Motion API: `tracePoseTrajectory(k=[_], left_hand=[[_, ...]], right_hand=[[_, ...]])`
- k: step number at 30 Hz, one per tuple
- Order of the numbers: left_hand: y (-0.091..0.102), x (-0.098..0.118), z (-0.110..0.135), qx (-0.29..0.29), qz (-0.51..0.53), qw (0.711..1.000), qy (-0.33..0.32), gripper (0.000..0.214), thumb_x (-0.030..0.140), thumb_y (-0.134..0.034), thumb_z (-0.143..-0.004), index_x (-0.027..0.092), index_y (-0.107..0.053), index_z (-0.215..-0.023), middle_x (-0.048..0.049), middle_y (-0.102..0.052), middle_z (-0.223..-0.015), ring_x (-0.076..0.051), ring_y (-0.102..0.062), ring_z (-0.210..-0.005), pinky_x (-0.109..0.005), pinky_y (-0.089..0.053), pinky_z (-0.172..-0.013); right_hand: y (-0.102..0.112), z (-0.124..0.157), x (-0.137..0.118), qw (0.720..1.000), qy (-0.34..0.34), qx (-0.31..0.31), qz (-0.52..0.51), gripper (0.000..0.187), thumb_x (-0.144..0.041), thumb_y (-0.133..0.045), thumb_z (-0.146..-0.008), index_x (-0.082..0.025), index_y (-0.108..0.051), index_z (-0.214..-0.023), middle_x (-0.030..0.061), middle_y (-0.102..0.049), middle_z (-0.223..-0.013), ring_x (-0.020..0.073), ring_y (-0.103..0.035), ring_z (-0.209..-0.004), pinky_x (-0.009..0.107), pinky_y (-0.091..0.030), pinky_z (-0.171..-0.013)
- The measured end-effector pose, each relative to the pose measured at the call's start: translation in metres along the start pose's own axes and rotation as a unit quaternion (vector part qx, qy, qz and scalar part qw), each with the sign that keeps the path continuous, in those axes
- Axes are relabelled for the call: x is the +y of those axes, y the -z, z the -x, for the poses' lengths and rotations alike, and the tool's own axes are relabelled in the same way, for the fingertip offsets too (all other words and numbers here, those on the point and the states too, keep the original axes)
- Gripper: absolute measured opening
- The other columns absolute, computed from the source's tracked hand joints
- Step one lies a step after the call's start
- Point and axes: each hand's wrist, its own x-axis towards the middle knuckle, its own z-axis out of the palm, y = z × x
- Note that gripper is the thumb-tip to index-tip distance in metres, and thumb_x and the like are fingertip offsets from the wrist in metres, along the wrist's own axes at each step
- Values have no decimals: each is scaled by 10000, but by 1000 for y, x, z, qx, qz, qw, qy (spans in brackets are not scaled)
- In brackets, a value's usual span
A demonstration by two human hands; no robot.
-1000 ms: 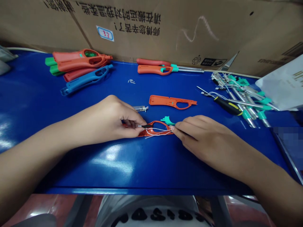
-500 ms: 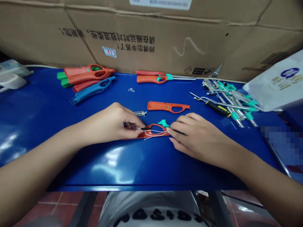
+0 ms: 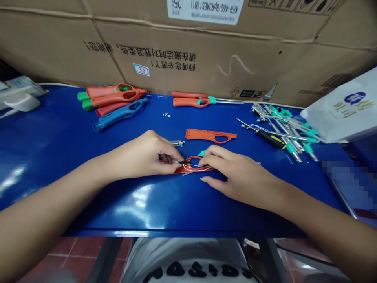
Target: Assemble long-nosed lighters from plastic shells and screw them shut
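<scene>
An orange lighter shell half [image 3: 191, 166] with white wires in it lies on the blue table [image 3: 59, 141] between my hands. My left hand [image 3: 147, 155] is closed, pinching a small black part with a metal tip at the shell's left end. My right hand [image 3: 235, 173] rests over the shell's right end, fingertips pressing on it near a teal trigger piece [image 3: 202, 153]. The shell's right end is hidden under those fingers.
A second orange shell half [image 3: 210, 136] lies just behind. Finished lighters [image 3: 113, 98] lie at the back left, two more [image 3: 194, 100] at the back centre. A black-and-yellow screwdriver [image 3: 269, 138], metal tubes with teal ends [image 3: 290, 125] and a white bag [image 3: 344, 110] are at the right. Cardboard boxes [image 3: 188, 47] line the back.
My right hand slid left along the shell, so its fingers now cover more of it and the teal piece. The camera tilted up slightly. My left hand kept its pinch.
</scene>
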Motion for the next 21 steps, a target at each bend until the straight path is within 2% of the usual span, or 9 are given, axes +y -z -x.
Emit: tracePoseTrajectory(k=[5, 11, 17, 21], left_hand=[[-1, -1, 0, 5, 6, 1000, 1, 163, 264, -695, -877, 179, -811, -953, -63, -803, -899, -158, -738, -746, -197, -517, -685], [-1, 1, -1, 8, -2, 1000, -8, 150, 240, -684, -880, 187, -808, -945, -56, -803, -895, -159, -735, -747, -207, -512, -685], [-1, 2, 0, 9, 7, 1000, 0, 146, 257, -688, -874, 206, -812, -930, -51, -806, -908, -166, -729, -732, -223, -513, -679], [-2, 5, 0, 22, 12, 999, 22, 159, 276, -690, -872, 193, -815, -928, -50, -803, -862, -153, -713, -680, -212, -502, -646]], right_hand=[[-13, -5, 8, 999, 2, 30, -25, 109, -233, -558, -985, -230, -637, -1059, 5, -672, -1086, 166, -655, -939, 298, -448, -736], [-13, -6, 9, 996, -6, 46, -70, 60, -205, -602, -959, -230, -643, -995, -9, -683, -1032, 139, -630, -899, 279, -414, -740], [-9, -11, 8, 993, -35, 49, -102, 65, -188, -625, -924, -227, -676, -930, -21, -639, -861, 103, -518, -668, 256, -359, -635], [-6, -16, 10, 990, -64, 33, -125, 33, -220, -649, -894, -225, -682, -897, -42, -563, -733, 98, -447, -596, 255, -347, -612]])
